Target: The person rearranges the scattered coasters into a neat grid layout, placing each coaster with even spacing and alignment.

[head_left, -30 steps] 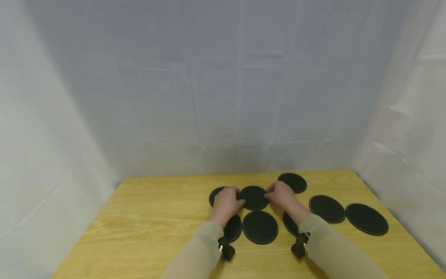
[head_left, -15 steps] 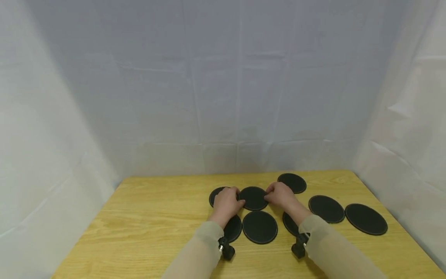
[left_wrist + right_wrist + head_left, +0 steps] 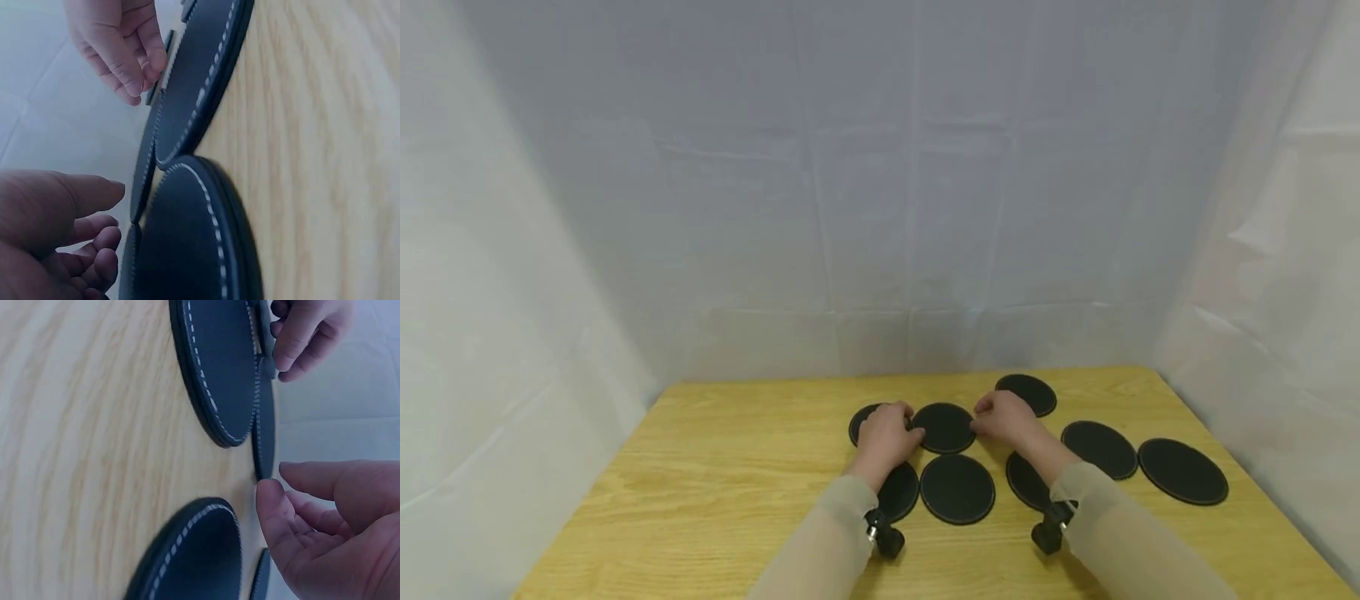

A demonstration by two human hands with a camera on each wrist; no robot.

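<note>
A round black coaster, flat and thin with a pale stitched line running just inside its rim, lies on the wooden tabletop between the two hands. The left hand has its fingertips at the coaster's left edge, the right hand at its right edge; both grips are loosely curled, fingers meeting the rim without closing round it. More black coasters of the same kind lie beside it
</note>
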